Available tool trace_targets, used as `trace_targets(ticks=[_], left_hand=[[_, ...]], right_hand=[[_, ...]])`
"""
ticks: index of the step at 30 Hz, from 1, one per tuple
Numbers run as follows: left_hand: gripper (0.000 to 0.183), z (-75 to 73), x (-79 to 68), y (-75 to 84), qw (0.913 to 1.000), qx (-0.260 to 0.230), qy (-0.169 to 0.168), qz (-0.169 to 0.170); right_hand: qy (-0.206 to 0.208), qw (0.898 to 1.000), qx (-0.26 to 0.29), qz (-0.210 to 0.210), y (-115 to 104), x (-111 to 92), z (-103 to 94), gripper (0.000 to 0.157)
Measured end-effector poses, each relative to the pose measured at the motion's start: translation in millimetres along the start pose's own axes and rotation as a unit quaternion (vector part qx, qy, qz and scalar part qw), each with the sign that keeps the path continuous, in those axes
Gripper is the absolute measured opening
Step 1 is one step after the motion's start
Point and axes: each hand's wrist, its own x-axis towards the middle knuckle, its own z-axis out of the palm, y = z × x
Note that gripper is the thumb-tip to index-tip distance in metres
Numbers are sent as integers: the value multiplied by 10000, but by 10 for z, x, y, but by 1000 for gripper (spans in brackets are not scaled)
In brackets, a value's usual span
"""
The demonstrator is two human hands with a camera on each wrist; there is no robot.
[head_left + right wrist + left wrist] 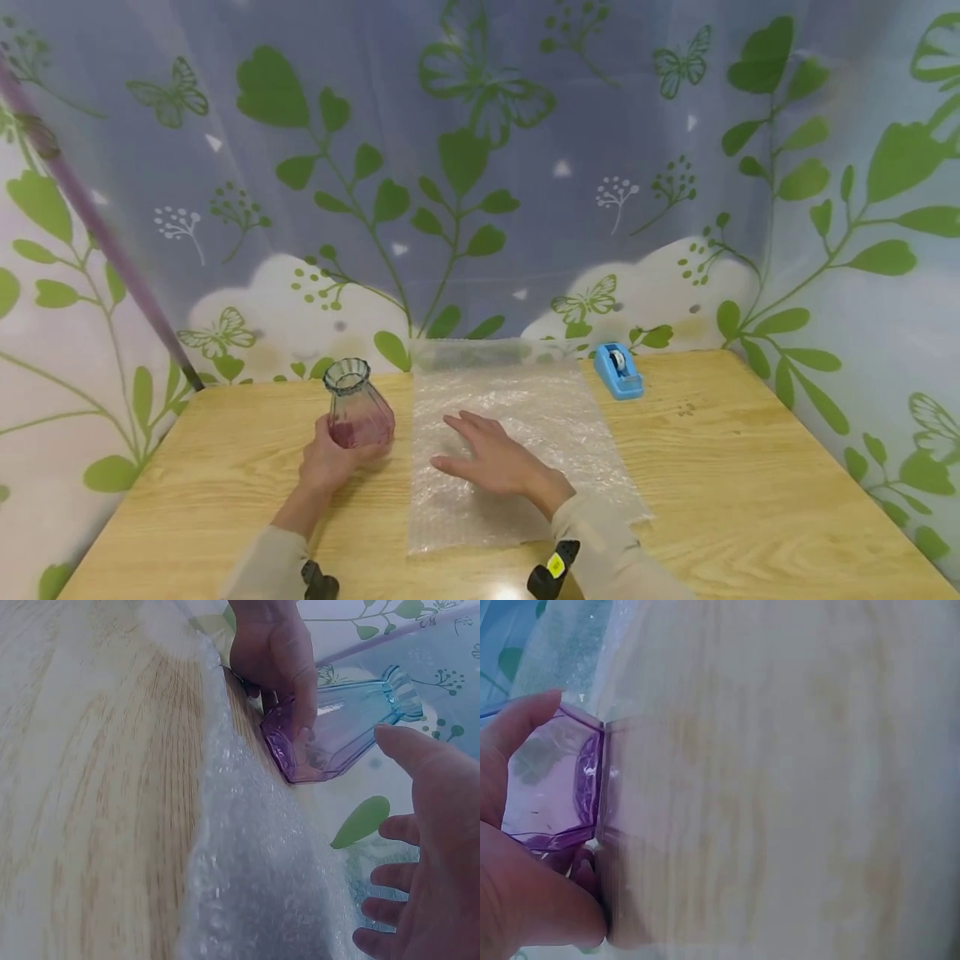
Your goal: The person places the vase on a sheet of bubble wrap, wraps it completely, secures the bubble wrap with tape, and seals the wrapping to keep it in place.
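Observation:
A glass vase, purple at the base and bluish at its fluted rim, stands on the left part of the table, slightly tilted. My left hand grips it low down, thumb and fingers around the base. In the left wrist view the purple base of the vase is close to the wood. To the right lies a sheet of bubble wrap, flat on the table. Over it my right hand hovers with fingers spread and holds nothing. The right wrist view shows this hand apart from the vase.
A light blue tape dispenser stands at the back right of the wooden table. The far edge of the bubble wrap rises against the patterned curtain behind the table.

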Motion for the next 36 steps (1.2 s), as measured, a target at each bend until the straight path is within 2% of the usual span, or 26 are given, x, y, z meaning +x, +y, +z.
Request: trace_targets(ticks=[5,12,17,22,30,34,36], left_hand=[[116,-10,3,-16,9993,-350,-109,1],[105,13,-17,-78,9931,-1139,94,244],[104,-7,-84,-47,9939,-1046,170,300],[101,-30,-152,43,9936,-976,271,506],[105,-14,-266,188,9941,-677,-30,843],[102,14,-297,240,9917,-625,-156,1113],[100,32,-311,255,9900,-539,-110,1299]], right_hand=[[34,9999,-89,-33,50,-39,-32,75],[-13,9998,-205,-54,115,-79,-104,71],[10,9997,-247,41,158,-139,-220,70],[66,9997,-227,89,164,-203,-346,70],[207,9991,-283,220,229,-276,-423,74],[342,9986,-297,263,256,-314,-460,77],[374,9983,-341,297,269,-330,-480,78]])
